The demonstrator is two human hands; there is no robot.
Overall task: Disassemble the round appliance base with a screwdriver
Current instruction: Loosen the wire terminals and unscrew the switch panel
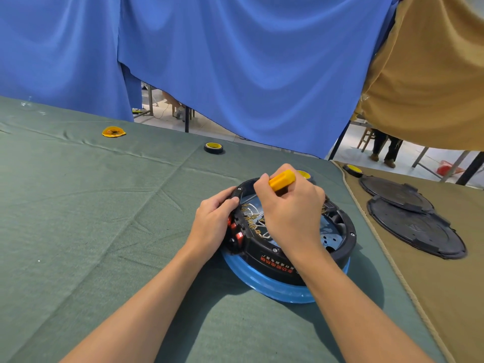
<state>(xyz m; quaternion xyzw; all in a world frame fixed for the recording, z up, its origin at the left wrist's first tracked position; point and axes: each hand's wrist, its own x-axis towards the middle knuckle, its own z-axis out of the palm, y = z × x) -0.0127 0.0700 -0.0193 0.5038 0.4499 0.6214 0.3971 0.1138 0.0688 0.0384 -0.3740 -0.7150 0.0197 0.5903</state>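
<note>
The round appliance base (337,247) lies upside down on the green cloth, a black ring over a blue rim, its cover off so white wires and terminals show inside. My left hand (213,221) grips its left edge beside the red switches. My right hand (290,208) is wrapped round the yellow handle of a screwdriver (282,180), whose shaft points down into the open base. The tip is hidden behind my fingers.
Two black round covers (416,226) lie on the tan cloth at the right. A tape roll (213,147) sits beyond the base, another (353,170) at the tan cloth's far corner. A yellow disc (113,132) lies far left. Blue and tan curtains hang behind.
</note>
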